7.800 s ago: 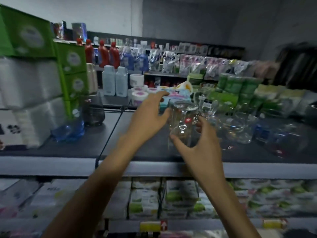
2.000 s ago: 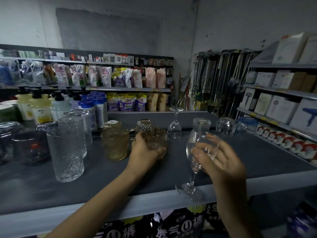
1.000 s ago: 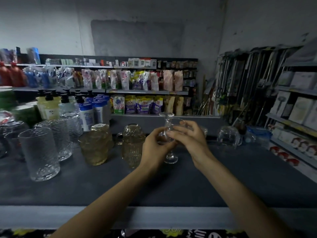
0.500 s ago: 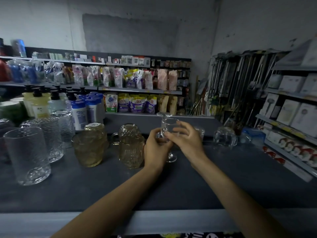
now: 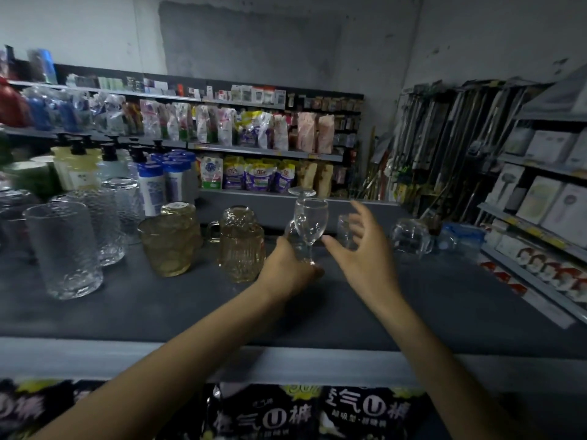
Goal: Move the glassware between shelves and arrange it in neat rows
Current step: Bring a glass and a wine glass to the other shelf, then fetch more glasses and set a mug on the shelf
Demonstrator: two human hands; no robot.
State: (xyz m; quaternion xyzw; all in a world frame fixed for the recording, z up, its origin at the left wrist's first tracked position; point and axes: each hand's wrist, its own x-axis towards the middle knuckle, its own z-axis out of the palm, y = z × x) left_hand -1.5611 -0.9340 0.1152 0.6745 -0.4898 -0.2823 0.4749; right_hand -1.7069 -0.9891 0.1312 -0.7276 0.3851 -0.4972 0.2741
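The left hand (image 5: 292, 271) grips the wine glass (image 5: 310, 219) by its stem, hiding the foot, while the right hand (image 5: 359, 254), at its three o'clock, spreads wide, half-covering a small glass (image 5: 342, 225).

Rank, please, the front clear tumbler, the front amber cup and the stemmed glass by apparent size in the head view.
1. front clear tumbler, though it is nearest the camera, so its lead is unsure
2. front amber cup
3. stemmed glass, gripped low by the left hand

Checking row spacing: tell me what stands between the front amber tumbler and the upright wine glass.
Head view: an amber handled mug stands there, beside the left hand gripping the wine glass.
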